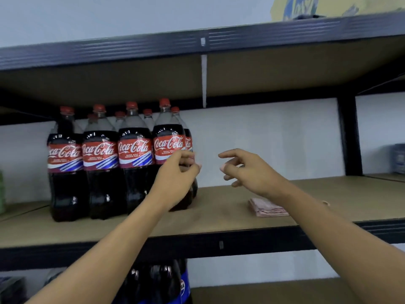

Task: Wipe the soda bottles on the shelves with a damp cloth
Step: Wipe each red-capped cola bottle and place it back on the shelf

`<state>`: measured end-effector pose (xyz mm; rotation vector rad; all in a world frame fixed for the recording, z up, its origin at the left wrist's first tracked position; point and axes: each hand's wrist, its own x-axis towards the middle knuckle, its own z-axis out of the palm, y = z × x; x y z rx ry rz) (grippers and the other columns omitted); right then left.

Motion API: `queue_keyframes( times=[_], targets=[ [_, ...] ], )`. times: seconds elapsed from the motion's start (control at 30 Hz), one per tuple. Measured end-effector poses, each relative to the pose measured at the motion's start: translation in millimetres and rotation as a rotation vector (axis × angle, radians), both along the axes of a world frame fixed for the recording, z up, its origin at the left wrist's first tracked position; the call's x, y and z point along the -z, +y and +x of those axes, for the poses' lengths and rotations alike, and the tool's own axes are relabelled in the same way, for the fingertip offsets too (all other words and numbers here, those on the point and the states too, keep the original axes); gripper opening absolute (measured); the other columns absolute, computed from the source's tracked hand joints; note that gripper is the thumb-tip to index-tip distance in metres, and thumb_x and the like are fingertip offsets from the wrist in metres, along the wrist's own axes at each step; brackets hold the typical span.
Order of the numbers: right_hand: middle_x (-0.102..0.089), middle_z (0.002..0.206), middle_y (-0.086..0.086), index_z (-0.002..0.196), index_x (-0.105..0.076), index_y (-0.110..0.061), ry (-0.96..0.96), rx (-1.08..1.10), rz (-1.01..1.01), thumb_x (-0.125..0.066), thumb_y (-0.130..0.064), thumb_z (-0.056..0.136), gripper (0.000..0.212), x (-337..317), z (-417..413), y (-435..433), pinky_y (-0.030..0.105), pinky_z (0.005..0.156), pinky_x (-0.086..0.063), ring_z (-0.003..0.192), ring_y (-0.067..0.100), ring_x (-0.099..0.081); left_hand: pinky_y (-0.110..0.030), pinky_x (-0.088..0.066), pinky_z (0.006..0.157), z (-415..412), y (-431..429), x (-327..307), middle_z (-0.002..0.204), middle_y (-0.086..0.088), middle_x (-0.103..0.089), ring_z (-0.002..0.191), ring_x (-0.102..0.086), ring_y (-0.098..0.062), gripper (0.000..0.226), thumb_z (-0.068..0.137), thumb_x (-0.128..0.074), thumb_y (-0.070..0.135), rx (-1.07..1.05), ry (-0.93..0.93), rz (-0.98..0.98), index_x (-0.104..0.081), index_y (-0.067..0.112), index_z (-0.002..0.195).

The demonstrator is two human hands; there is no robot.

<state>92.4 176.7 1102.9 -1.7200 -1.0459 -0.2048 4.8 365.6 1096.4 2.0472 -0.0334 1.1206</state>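
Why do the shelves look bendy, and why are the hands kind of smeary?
Head view: the wide-angle lens bows the upper shelf edge, so straight boards look curved; the left hand and right hand are softly smeared, likely from motion; the Coca-Cola bottles are sharper, labels readable, with small glints; light is dim and even.

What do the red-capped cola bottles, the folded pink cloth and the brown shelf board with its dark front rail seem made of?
Red-capped cola bottles: clear glossy plastic, likely; see-through necks with highlights. Folded pink cloth: soft woven fabric, judging by limp stacked folds. Brown shelf board: matte pressed wood or fibreboard, it seems; flat, grainless. Dark front rail: probably painted metal, ribbed.
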Motion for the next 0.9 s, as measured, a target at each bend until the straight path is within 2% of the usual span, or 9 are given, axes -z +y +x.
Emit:
queue_keyframes(
  times=[0.07,0.2,0.3,0.37,0.5,0.63,0.7,0.8,0.9],
  targets=[
    [-0.065,0.105,0.000,0.130,-0.061,-0.029,0.021,-0.036,0.016,-0.061,-0.026,0.102,0.028,-2.2,-7.2,27.6,0.034,0.084,-0.061,0.098,0.016,-0.072,-0.004,-0.046,0.061,-10.4,22.5,0.8,0.113,0.007,-0.064,0.093,-0.062,-0.006,0.021,0.101,-0.064,0.024,-0.031,-0.058,-0.052,-0.058,0.026,0.121],
    [-0.064,0.102,-0.001,0.128,-0.058,-0.030,0.017,-0.036,0.071,-0.062,-0.024,0.101,0.027,-6.5,-12.1,77.4,0.037,0.087,-0.058,0.101,0.025,-0.069,-0.011,-0.046,0.069,-17.1,65.6,8.4,0.119,0.006,-0.060,0.100,-0.063,-0.008,0.032,0.100,-0.067,0.027,-0.164,-0.100,-0.075,-0.055,0.028,0.129],
    [-0.059,0.112,-0.010,0.146,-0.047,-0.030,-0.029,-0.030,0.066,-0.062,-0.025,0.102,0.047,-8.8,-7.2,105.8,0.036,0.099,-0.053,0.109,0.015,-0.061,-0.019,-0.047,0.080,-16.2,84.9,12.7,0.131,0.002,-0.050,0.104,-0.061,-0.008,0.052,0.100,-0.066,0.031,-0.259,-0.071,0.002,-0.043,0.031,0.146],
    [-0.051,0.130,-0.004,0.156,-0.033,-0.035,-0.054,-0.022,0.039,-0.063,-0.027,0.101,0.063,-8.1,-1.5,119.8,0.034,0.106,-0.048,0.115,0.013,-0.055,-0.022,-0.048,0.084,-13.9,88.0,13.3,0.136,0.001,-0.046,0.106,-0.061,-0.011,0.064,0.100,-0.064,0.032,-0.290,-0.056,0.095,-0.032,0.032,0.156],
    [-0.044,0.145,-0.002,0.161,-0.012,-0.040,-0.059,-0.083,-0.004,-0.062,-0.022,0.102,0.080,0.0,6.8,135.7,0.029,0.112,-0.037,0.128,0.011,-0.047,-0.041,-0.049,0.104,-4.2,80.7,13.3,0.142,-0.006,-0.044,0.118,-0.058,-0.027,0.079,0.101,-0.061,0.028,-0.285,0.016,0.192,-0.014,0.037,0.163],
    [-0.049,0.150,-0.012,0.163,-0.007,-0.039,-0.103,-0.129,0.012,-0.064,-0.015,0.100,0.088,5.9,13.6,139.6,0.037,0.117,-0.041,0.133,0.006,-0.050,-0.025,-0.040,0.088,6.8,71.5,12.9,0.133,-0.002,-0.036,0.105,-0.053,-0.018,0.080,0.103,-0.057,0.019,-0.259,0.038,0.137,-0.007,0.032,0.165],
    [-0.047,0.152,-0.011,0.163,-0.006,-0.038,-0.113,-0.123,0.013,-0.065,-0.016,0.099,0.089,5.9,14.5,138.5,0.039,0.117,-0.041,0.134,0.007,-0.050,-0.034,-0.047,0.093,11.1,68.4,11.0,0.136,-0.004,-0.033,0.105,-0.057,-0.024,0.080,0.104,-0.055,0.017,-0.269,0.037,0.093,-0.007,0.032,0.165],
    [-0.047,0.151,-0.011,0.163,-0.005,-0.037,-0.117,-0.122,0.020,-0.067,-0.017,0.099,0.091,5.5,12.3,132.9,0.039,0.116,-0.042,0.128,0.002,-0.052,-0.051,-0.048,0.104,16.1,67.5,11.0,0.134,-0.003,-0.031,0.115,-0.054,-0.035,0.080,0.103,-0.055,0.015,-0.281,0.036,0.067,-0.007,0.031,0.165],
    [-0.050,0.137,-0.018,0.162,-0.009,-0.037,-0.107,-0.141,0.021,-0.066,-0.013,0.099,0.088,4.5,9.2,120.4,0.024,0.105,-0.050,0.110,-0.019,-0.052,-0.047,-0.050,0.105,14.2,69.4,13.5,0.127,0.002,-0.031,0.113,-0.056,-0.031,0.078,0.102,-0.057,0.015,-0.236,0.019,0.059,-0.013,0.030,0.165]
  ],
)
